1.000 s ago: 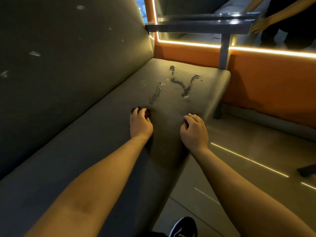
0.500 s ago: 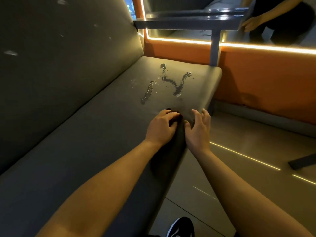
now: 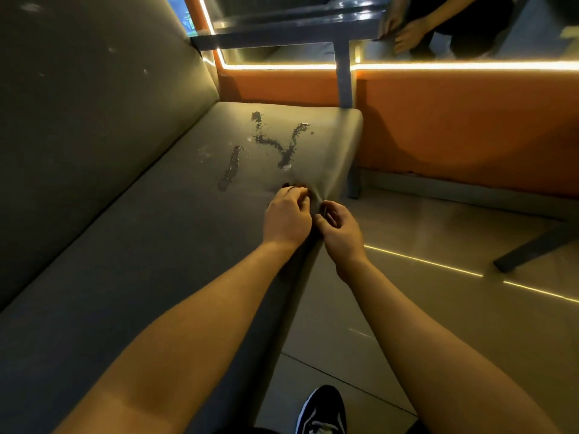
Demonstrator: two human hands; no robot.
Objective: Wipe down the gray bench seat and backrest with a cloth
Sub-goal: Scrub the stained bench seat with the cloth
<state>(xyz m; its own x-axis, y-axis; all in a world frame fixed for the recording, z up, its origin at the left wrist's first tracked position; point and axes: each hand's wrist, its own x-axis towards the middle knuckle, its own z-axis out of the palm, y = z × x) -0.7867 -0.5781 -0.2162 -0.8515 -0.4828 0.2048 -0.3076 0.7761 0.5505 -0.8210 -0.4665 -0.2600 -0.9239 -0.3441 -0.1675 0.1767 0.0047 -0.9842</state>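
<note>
The gray bench seat [image 3: 141,245] runs from bottom left toward the far end, with the gray backrest [image 3: 94,120] on the left. Dark crumbly streaks [image 3: 282,148] and a shorter streak [image 3: 230,169] lie on the far part of the seat. My left hand [image 3: 286,219] rests at the seat's front edge just below the streaks, gripping a small dark cloth [image 3: 293,185] that is mostly hidden under it. My right hand [image 3: 340,234] is right beside it at the edge, fingers curled in against the cloth. Pale specks dot the backrest.
An orange wall [image 3: 454,126] with a lit strip closes off the bench's far end. A gray table [image 3: 282,29] on a leg [image 3: 344,76] stands there, with another person's hands [image 3: 407,32] behind it. Tiled floor [image 3: 438,308], my shoe [image 3: 322,411] and a dark bar [image 3: 532,249] lie to the right.
My left hand slid the cloth from mid-seat rightward to the front edge. My right hand came in from the edge to meet it and curled its fingers.
</note>
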